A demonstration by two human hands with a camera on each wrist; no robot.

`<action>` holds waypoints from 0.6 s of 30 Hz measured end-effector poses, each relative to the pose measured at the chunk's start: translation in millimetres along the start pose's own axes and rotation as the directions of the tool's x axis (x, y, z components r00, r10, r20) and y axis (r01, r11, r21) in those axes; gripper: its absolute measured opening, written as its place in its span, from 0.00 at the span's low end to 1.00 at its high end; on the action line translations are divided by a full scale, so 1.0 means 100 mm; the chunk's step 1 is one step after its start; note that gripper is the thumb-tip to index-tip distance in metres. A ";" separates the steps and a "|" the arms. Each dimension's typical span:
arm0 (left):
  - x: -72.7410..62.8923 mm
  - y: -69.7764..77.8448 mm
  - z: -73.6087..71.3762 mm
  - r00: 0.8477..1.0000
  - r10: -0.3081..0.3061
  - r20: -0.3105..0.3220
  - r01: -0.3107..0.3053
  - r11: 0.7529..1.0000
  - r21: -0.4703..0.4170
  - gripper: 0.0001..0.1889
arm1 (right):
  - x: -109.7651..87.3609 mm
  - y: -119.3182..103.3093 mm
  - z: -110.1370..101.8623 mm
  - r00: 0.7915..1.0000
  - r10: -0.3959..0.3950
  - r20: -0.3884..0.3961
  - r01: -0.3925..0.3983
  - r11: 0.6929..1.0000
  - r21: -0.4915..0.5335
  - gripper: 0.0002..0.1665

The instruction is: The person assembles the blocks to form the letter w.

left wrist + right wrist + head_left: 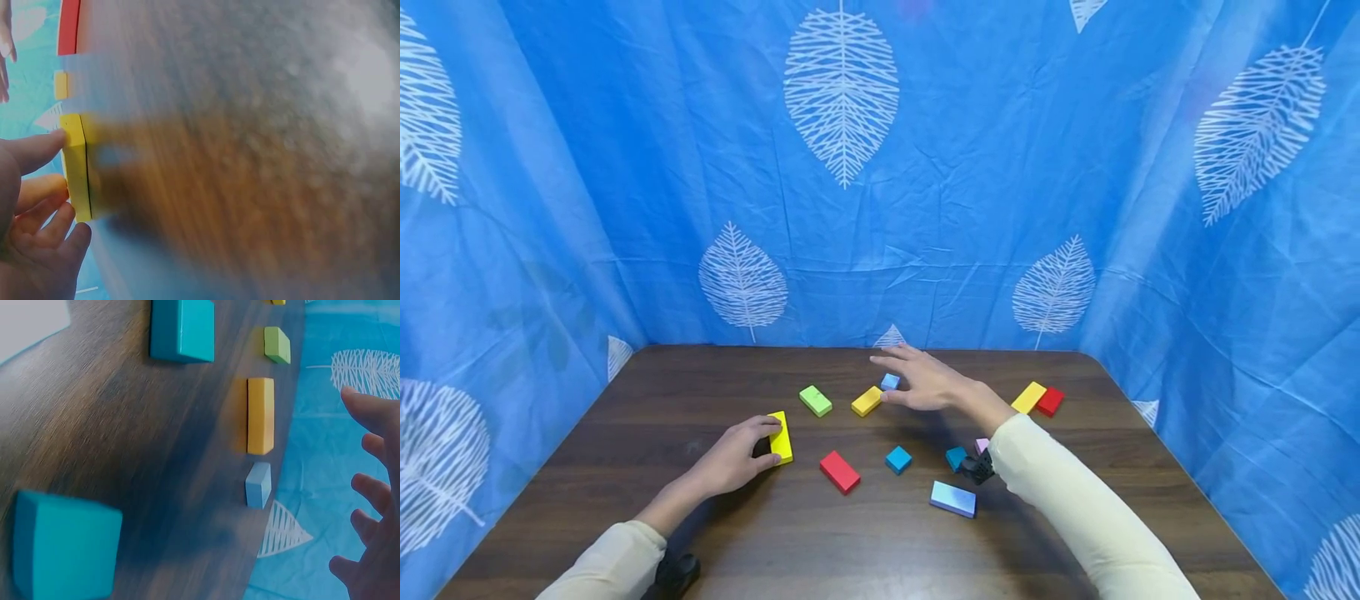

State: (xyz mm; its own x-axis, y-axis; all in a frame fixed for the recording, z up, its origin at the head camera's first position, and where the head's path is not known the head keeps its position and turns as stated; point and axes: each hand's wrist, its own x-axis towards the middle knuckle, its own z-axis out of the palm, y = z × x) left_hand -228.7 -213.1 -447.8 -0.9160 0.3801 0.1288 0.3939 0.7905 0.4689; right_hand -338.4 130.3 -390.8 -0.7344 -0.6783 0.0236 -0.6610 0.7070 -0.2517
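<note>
At the left of the table, my left hand (741,457) pinches a bright yellow block (782,437) between thumb and fingers. The left wrist view shows the same yellow block (76,169) at the fingertips, low over the wood. My right hand (928,382) hovers above the table's far middle, fingers spread and holding nothing. Nearest to it are an amber-yellow block (867,402) and a small light blue block (890,382). In the right wrist view the right hand (375,487) hangs apart from the amber block (260,416) and the light blue one (257,485).
A green block (816,401) lies behind a red block (839,472). Teal blocks (898,460) (956,457), a pale blue block (953,499) and a partly hidden pink block (982,446) lie nearer. Yellow (1028,397) and red (1050,402) blocks touch at right. A blue curtain (925,208) surrounds the table.
</note>
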 end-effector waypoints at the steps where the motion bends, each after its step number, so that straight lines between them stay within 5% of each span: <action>1: 0.01 0.01 0.00 1.000 -0.001 0.002 0.001 1.000 -0.003 0.25 | 0.02 -0.01 0.01 1.000 -0.004 0.002 0.004 1.000 0.001 0.41; 18: 0.05 -0.03 0.02 1.000 0.027 0.005 -0.027 1.000 -0.010 0.25 | 0.51 -0.23 0.20 0.991 -0.119 0.064 0.114 0.990 0.079 0.38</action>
State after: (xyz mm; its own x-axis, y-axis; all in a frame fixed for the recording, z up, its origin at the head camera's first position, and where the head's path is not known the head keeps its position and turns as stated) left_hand -234.8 -213.0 -450.1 -0.9044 0.4040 0.1371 0.4180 0.7748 0.4743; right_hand -357.4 75.8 -402.9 -0.6394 -0.7688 -0.0083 -0.7260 0.6073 -0.3228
